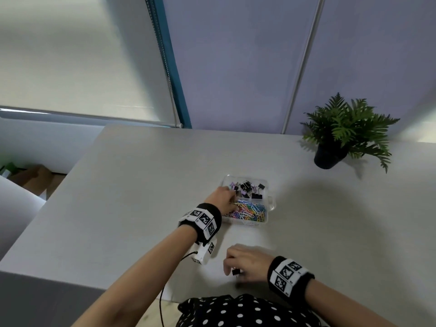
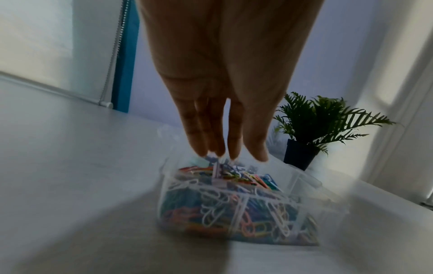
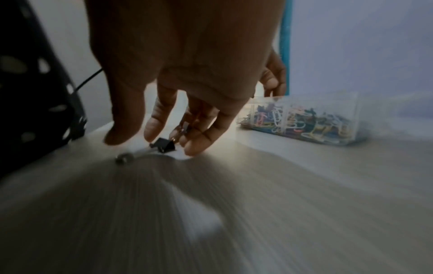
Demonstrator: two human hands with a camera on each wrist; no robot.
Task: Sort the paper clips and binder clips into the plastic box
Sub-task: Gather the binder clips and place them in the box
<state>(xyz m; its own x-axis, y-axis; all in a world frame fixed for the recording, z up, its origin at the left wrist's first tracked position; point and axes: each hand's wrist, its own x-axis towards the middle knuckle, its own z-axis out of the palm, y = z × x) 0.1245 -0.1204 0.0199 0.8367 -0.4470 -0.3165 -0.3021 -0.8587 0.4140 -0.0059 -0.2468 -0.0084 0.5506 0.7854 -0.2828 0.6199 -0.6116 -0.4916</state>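
Observation:
A clear plastic box (image 1: pixel 270 201) sits mid-table. Black and purple binder clips (image 1: pixel 247 186) fill its far compartment and coloured paper clips (image 1: pixel 251 211) its near one. My left hand (image 1: pixel 232 198) reaches over the box's left side. In the left wrist view its fingers (image 2: pixel 212 140) are straight and point down, with tips at the paper clips (image 2: pixel 225 209). My right hand (image 1: pixel 230 267) hovers near the table's front edge. It pinches a small black binder clip (image 3: pixel 164 145) by its wire handles, just above the table surface.
A potted fern (image 1: pixel 330 158) stands at the back right of the table. A black cable (image 1: pixel 162 298) hangs from my left wrist over the front edge. A small blurred grey thing (image 3: pixel 124 157) lies under my right hand. The table's left edge (image 1: pixel 70 175) drops to the floor.

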